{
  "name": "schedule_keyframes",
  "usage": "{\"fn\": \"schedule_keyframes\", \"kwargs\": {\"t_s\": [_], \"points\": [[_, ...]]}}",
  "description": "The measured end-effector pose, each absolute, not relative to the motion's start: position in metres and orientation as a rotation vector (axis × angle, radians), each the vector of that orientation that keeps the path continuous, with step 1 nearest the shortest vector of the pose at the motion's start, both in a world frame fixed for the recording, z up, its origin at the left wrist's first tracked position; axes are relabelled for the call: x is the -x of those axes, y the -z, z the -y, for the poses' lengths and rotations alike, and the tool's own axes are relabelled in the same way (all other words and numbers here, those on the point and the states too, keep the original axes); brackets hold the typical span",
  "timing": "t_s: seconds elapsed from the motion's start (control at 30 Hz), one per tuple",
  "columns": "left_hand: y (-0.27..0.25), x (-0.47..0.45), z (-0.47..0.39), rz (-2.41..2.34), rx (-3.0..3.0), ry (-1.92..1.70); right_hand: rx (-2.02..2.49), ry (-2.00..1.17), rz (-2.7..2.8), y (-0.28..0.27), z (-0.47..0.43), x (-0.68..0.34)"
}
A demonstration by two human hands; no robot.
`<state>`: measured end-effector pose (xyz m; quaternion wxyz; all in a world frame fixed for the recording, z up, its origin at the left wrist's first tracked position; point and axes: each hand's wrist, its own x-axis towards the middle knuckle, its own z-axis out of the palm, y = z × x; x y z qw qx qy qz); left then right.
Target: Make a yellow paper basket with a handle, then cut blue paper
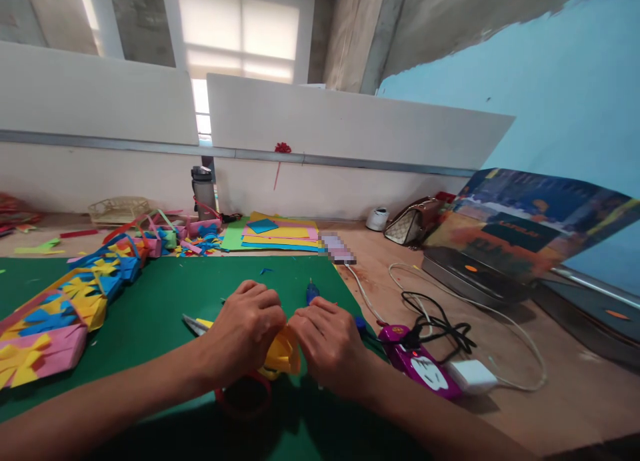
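Note:
A yellow folded paper piece (284, 351) is pinched between my two hands above the green cutting mat (175, 287). My left hand (247, 324) closes on its left side, with the fingertips partly hidden. On the other side, my right hand (327, 341) grips its upper right edge. Beneath my left hand lie scissors with red handles (243, 407), their blades pointing to the upper left. The blue tip of what looks like a glue gun (312, 291) shows just beyond my right hand, its body mostly covered.
Paper baskets with flowers (75, 301) line the left side. Coloured paper sheets (280, 234) lie at the back beside a pixelated device (337, 247). A purple power strip (420, 361) with tangled cables (440, 327) sits at right. A grey bottle (203, 194) stands behind.

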<state>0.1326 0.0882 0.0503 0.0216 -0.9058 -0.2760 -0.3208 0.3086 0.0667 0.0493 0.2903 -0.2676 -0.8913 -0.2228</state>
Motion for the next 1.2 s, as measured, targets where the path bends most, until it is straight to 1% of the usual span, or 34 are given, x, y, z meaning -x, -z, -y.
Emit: {"fn": "schedule_keyframes", "kwargs": {"t_s": [0.3,0.53,0.7,0.9,1.1,1.2], "points": [[-0.063,-0.132,-0.081,0.863,2.743,0.960,0.650,0.687,2.326,-0.054,-0.066,-0.310],[-0.060,-0.131,-0.084,0.909,2.733,0.931,0.747,0.400,2.191,-0.056,-0.068,-0.311],[-0.059,-0.131,-0.084,0.931,2.720,0.864,0.915,0.400,2.183,-0.054,-0.072,-0.311],[-0.060,-0.130,-0.086,0.968,2.702,0.799,0.791,0.244,2.218,-0.052,-0.074,-0.313],[-0.061,-0.129,-0.087,1.013,2.695,0.750,1.001,0.230,2.093,-0.057,-0.073,-0.314],[-0.060,-0.129,-0.087,1.032,2.690,0.744,1.040,0.126,2.048,-0.057,-0.073,-0.311]]}}
